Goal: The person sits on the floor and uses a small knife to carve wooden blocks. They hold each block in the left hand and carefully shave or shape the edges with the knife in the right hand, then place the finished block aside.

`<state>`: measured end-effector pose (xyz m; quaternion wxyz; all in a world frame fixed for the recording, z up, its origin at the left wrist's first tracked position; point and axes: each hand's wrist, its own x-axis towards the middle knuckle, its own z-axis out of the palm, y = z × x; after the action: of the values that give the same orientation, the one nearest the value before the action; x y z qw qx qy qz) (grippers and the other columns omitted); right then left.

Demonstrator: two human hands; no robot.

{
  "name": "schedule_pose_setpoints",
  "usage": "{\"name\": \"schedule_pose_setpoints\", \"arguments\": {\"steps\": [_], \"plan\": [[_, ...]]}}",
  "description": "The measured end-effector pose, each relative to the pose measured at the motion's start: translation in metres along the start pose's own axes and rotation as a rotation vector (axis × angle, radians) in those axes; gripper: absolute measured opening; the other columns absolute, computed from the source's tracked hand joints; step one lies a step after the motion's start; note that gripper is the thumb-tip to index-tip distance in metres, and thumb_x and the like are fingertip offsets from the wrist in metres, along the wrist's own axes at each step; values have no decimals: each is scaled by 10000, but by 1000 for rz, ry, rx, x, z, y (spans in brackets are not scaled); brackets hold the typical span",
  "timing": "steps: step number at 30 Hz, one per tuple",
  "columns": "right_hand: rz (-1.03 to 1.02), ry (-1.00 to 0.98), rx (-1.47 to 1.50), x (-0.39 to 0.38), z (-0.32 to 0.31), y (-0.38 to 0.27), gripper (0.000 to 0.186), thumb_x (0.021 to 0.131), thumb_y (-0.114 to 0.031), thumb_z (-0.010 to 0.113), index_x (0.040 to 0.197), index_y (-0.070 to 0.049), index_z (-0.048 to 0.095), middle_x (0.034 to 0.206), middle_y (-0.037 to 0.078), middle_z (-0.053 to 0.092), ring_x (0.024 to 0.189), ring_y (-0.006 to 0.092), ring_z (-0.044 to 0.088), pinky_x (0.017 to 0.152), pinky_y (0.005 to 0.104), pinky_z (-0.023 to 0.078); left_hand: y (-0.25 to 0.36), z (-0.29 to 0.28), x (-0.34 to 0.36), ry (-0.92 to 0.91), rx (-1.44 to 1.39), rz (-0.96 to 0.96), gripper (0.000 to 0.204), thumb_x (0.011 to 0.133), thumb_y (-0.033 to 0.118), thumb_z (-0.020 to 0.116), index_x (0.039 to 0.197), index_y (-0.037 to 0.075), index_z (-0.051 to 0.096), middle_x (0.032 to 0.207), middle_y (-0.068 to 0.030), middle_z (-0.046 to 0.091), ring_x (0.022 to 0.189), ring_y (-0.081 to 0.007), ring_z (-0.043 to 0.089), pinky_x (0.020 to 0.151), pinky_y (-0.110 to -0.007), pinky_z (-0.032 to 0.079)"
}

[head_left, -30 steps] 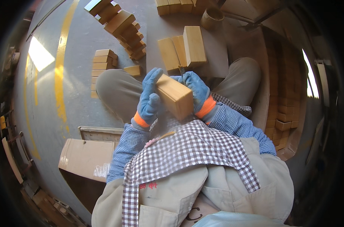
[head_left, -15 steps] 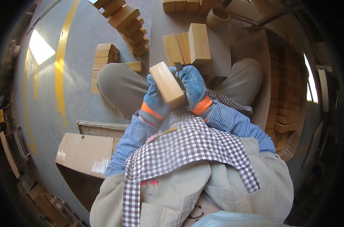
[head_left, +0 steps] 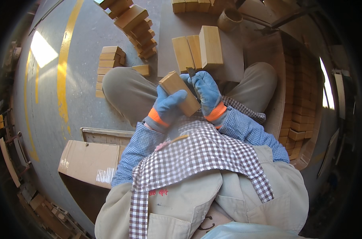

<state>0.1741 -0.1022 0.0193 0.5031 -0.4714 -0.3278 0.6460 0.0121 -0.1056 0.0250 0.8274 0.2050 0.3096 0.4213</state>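
Observation:
Between my knees, my left hand [head_left: 164, 106] in a blue-grey work glove with an orange cuff grips a light wooden block [head_left: 178, 88]. The thumb lies across the block's face, and the block tilts down to the right. My right hand [head_left: 207, 91], gloved the same way, is closed round a thin dark flat tool [head_left: 191, 73], like a knife or scraper, beside the block's right edge. Whether the tool touches the block I cannot tell. Just beyond my hands, two flat wooden blocks [head_left: 183, 53] and a larger upright block [head_left: 211, 47] sit on a grey board [head_left: 167, 44].
At the far left rise a leaning stack of blocks [head_left: 135, 26] and a shorter pile [head_left: 109, 61]. A round tub [head_left: 229, 20] sits at the back. On the right, a cardboard box [head_left: 274, 79] holds many blocks; another carton [head_left: 89, 159] stands at my left.
The block has turned in my left hand, showing another face, and my left thumb now lies over it. My right hand with the dark tool has shifted slightly right and down.

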Motion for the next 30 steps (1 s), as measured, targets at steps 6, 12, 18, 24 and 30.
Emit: {"name": "schedule_pose_setpoints", "arguments": {"steps": [6, 12, 18, 24, 30], "plan": [[-25, -28, 152, -5, -1, -10, 198, 1025, -202, 482, 1058, -25, 564, 1086, 142, 680, 1010, 218, 670, 939, 336, 530, -6, -18, 14, 108, 947, 486, 898, 621, 178, 879, 1323, 63, 332, 1198, -86, 521, 1101, -202, 557, 960, -339, 471], [-15, -14, 140, -6, -3, -7, 197, 1024, -202, 485, 1052, -26, 568, 1084, 137, 681, 1008, 207, 670, 934, 337, 533, -6, -22, 12, 61, 769, 388, 895, 626, 185, 877, 1327, 72, 332, 1197, -89, 527, 1095, -201, 560, 974, -345, 465], [-11, -23, 129, -5, -5, -6, 202, 1023, -207, 487, 1061, -28, 573, 1084, 137, 682, 1008, 206, 669, 940, 339, 529, -1, -22, 14, 36, 941, 443, 884, 632, 177, 873, 1325, 80, 333, 1198, -93, 530, 1090, -206, 564, 972, -348, 470], [20, -24, 135, -5, -4, -8, 213, 1020, -233, 500, 1048, -37, 577, 1068, 133, 683, 1015, 208, 667, 935, 340, 529, -3, -23, 13, 33, 857, 391, 874, 646, 179, 857, 1333, 70, 328, 1198, -103, 530, 1126, -220, 541, 996, -357, 445], [-46, -8, -308, -6, -4, -21, 201, 1025, -149, 450, 1041, 5, 580, 999, 81, 657, 918, 127, 641, 841, 270, 533, -6, -25, 11, -1, 927, 407, 883, 648, 172, 861, 1334, 51, 318, 1208, -110, 521, 1102, -219, 561, 965, -359, 471]]}}
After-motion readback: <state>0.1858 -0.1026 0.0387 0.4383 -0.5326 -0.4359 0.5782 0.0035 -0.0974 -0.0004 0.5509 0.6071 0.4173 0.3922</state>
